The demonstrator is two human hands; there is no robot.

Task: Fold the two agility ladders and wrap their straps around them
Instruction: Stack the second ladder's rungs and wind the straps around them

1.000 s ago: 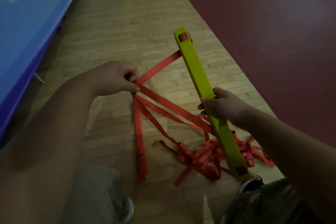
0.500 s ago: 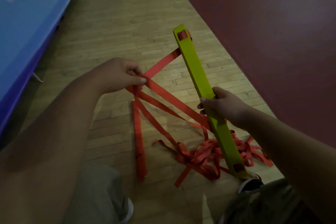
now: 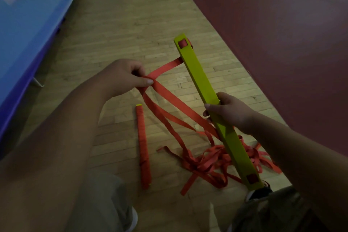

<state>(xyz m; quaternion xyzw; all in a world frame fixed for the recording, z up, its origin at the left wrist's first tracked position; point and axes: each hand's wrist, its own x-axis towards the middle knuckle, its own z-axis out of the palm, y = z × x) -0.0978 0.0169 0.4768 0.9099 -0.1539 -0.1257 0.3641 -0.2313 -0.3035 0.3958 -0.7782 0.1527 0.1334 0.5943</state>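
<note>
Left grip pinches red strap; right grip clasps tilted yellow rungs mid-length.

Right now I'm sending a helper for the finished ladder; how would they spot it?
On the pale wooden floor, look left of the loose tangle of red webbing straps. It is the straight stick-like bundle bound tightly in red strap, yellow showing only at its tips.

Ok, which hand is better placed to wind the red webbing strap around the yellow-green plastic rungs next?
Left, probably. The left hand pinches the red webbing strap out to the side, free to circle; the right hand grips the yellow-green plastic rungs mid-length, steadying them.
</note>
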